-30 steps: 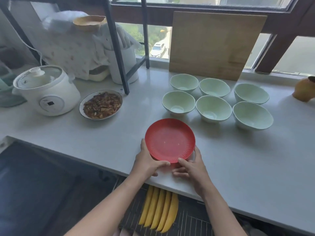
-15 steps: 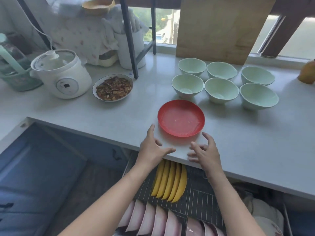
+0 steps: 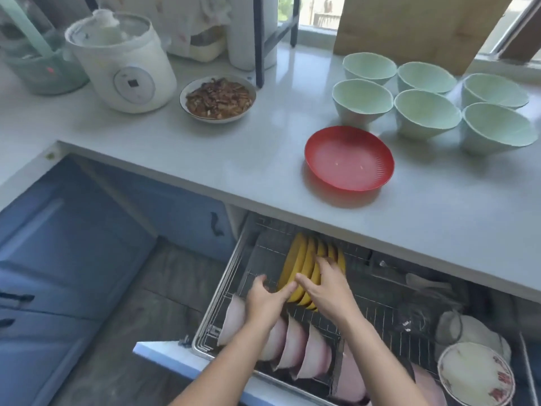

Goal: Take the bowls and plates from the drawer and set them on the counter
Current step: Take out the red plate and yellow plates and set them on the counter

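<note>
Where both hands reach, yellow plates on edge.

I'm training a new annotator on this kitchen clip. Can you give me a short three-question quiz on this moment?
1. True or false: the red plate lies flat on the counter with no hand touching it.
2. How many green bowls stand on the counter?
3. Multiple choice: what are the left hand and the right hand reaching at in the open drawer? A) the pink bowls B) the upright yellow plates C) the flowered plate

Key
1. True.
2. Six.
3. B. Both hands are at the yellow plates; motion blur hides whether the fingers have closed on one yet.
</note>
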Demonstrator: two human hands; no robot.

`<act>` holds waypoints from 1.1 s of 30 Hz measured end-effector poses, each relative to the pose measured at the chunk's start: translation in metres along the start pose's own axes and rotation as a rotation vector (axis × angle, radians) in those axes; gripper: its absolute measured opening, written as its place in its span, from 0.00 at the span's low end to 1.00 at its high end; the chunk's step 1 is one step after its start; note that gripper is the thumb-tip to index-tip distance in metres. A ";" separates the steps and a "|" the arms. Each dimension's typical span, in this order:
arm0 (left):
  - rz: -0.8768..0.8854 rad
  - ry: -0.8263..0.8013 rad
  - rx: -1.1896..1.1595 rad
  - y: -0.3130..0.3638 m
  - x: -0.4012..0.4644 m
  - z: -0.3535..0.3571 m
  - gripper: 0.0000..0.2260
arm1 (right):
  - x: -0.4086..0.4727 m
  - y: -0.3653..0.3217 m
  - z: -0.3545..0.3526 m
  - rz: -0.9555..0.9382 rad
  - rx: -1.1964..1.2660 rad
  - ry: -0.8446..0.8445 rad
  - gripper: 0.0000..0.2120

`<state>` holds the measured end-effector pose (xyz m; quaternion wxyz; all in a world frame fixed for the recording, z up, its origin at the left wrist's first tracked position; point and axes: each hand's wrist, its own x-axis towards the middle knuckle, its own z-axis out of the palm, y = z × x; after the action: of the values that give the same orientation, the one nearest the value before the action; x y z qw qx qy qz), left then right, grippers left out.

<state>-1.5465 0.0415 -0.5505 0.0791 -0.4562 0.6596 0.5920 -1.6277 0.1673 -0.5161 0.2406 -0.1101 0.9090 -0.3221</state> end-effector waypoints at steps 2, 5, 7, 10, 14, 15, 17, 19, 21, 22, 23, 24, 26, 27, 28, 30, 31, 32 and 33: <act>-0.089 -0.006 -0.110 -0.003 0.015 0.009 0.45 | 0.023 -0.001 0.006 -0.066 -0.055 0.019 0.36; -0.236 0.011 -0.328 -0.014 0.041 0.025 0.54 | 0.057 0.001 0.011 -0.092 -0.140 0.021 0.37; -0.280 0.014 -0.396 -0.052 0.076 0.047 0.58 | 0.075 0.004 0.014 -0.059 -0.212 0.004 0.36; -0.344 -0.005 -0.545 -0.070 0.090 0.065 0.58 | 0.096 0.011 0.019 -0.033 -0.283 -0.026 0.37; -0.420 -0.033 -0.714 -0.044 0.070 0.060 0.52 | 0.107 0.015 0.022 0.021 -0.304 -0.105 0.42; -0.423 -0.026 -0.735 -0.042 0.067 0.059 0.50 | 0.107 0.013 0.022 0.023 -0.316 -0.120 0.43; -0.424 -0.010 -0.786 -0.046 0.067 0.063 0.43 | 0.109 0.011 0.021 0.022 -0.335 -0.139 0.43; -0.424 -0.043 -0.871 -0.050 0.068 0.068 0.39 | 0.110 0.010 0.020 0.032 -0.347 -0.167 0.45; -0.417 -0.068 -0.931 -0.053 0.070 0.070 0.44 | 0.109 0.009 0.020 0.034 -0.361 -0.170 0.49; -0.416 -0.076 -0.934 -0.054 0.071 0.071 0.46 | 0.109 0.007 0.019 0.032 -0.372 -0.168 0.50; -0.411 -0.089 -0.950 -0.054 0.070 0.070 0.43 | 0.109 0.006 0.020 0.026 -0.385 -0.167 0.50; -0.407 -0.099 -0.963 -0.053 0.068 0.068 0.37 | 0.108 0.005 0.021 0.019 -0.399 -0.161 0.51; -0.398 -0.101 -0.971 -0.052 0.066 0.068 0.35 | 0.108 0.005 0.022 0.023 -0.410 -0.148 0.51; -0.391 -0.096 -0.962 -0.052 0.066 0.069 0.41 | 0.108 0.007 0.023 0.032 -0.407 -0.145 0.50; -0.389 -0.084 -0.949 -0.053 0.066 0.071 0.47 | 0.108 0.009 0.024 0.038 -0.408 -0.142 0.49; -0.388 -0.058 -0.933 -0.061 0.068 0.079 0.53 | 0.106 0.013 0.024 0.033 -0.405 -0.129 0.47; -0.392 -0.056 -0.916 -0.066 0.070 0.084 0.54 | 0.106 0.015 0.024 0.033 -0.400 -0.126 0.47; -0.383 -0.052 -0.900 -0.067 0.071 0.086 0.53 | 0.105 0.016 0.024 0.036 -0.395 -0.130 0.48; -0.370 -0.050 -0.881 -0.069 0.074 0.089 0.51 | 0.104 0.020 0.024 0.043 -0.390 -0.133 0.50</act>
<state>-1.5792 0.0879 -0.6722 -0.0018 -0.5416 0.2515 0.8021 -1.7062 0.1326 -0.5829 0.2808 -0.1561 0.9385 -0.1266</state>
